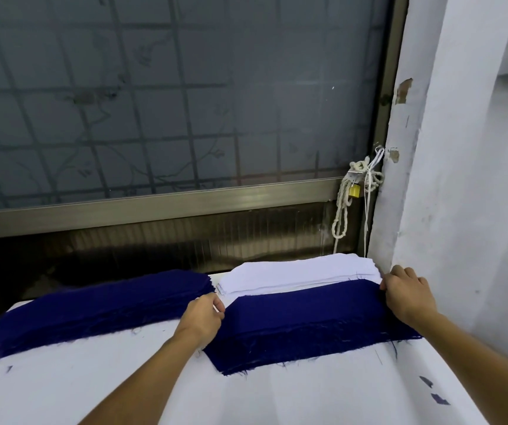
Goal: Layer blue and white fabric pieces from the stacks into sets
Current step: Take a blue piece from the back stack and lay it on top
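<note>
My left hand (205,314) pinches left end of top blue piece (305,308); my right hand (407,291) pinches right end. White stack (295,273) just behind.

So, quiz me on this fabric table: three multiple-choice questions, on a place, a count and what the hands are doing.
1. Where is the white fabric stack?
A) behind the right blue stack
B) nearest the camera
C) left of both blue stacks

2. How many blue stacks are there?
A) one
B) two
C) four

3. What are the left hand and right hand doing?
A) lying flat, open
B) pinching the right blue stack's ends
C) raised off the fabric

Answers:
1 A, white shows just beyond the blue.
2 B, the left blue stack plus the right one.
3 B, curled fingers sit at each end.
</note>
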Demonstrator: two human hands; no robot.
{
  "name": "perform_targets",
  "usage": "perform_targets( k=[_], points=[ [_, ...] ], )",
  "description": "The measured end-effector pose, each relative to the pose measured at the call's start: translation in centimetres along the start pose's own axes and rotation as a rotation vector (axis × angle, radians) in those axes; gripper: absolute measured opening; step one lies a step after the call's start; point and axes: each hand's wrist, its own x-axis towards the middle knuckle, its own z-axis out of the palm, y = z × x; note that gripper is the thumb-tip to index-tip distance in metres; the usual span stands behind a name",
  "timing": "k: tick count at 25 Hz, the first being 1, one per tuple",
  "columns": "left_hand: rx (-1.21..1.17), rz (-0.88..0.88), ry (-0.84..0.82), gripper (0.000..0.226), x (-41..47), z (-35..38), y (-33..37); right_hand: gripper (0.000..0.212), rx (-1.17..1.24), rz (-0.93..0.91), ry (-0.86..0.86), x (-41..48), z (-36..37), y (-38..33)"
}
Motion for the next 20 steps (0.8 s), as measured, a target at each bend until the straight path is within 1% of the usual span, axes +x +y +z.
perform_targets(
  k=[2, 5, 8, 11, 15, 20],
  points=[
    [-0.013, 0.016, 0.065, 0.010, 0.4, -1.2, -0.6, 0.027, -0.015, -0.024, 0.061, 0.4, -0.6, -1.2],
    [-0.035, 0.043, 0.188, 0.007, 1.3, -4.2, -2.1, 0.026, 0.203, -0.072, 0.109, 0.9, -2.5, -5.4],
    [-0.048, 0.052, 0.271, 0.005, 2.1, -7.6, -4.3, 0.020, 0.394, -0.155, 0.145, 1.3, -4.5, -11.3],
    [-0.014, 0.038, 0.308, 0.000, 2.8, -10.4, -7.4, 0.017, 0.542, -0.211, 0.070, 1.6, -5.6, -18.2],
    [0.071, -0.006, 0.298, 0.005, 3.6, -12.6, -11.8, 0.015, 0.671, -0.282, -0.023, 1.8, -5.5, -26.6],
    [0.166, -0.072, 0.262, 0.028, 4.9, -13.8, -17.4, 0.012, 0.695, -0.426, -0.085, 2.9, -4.5, -34.5]
  ],
)
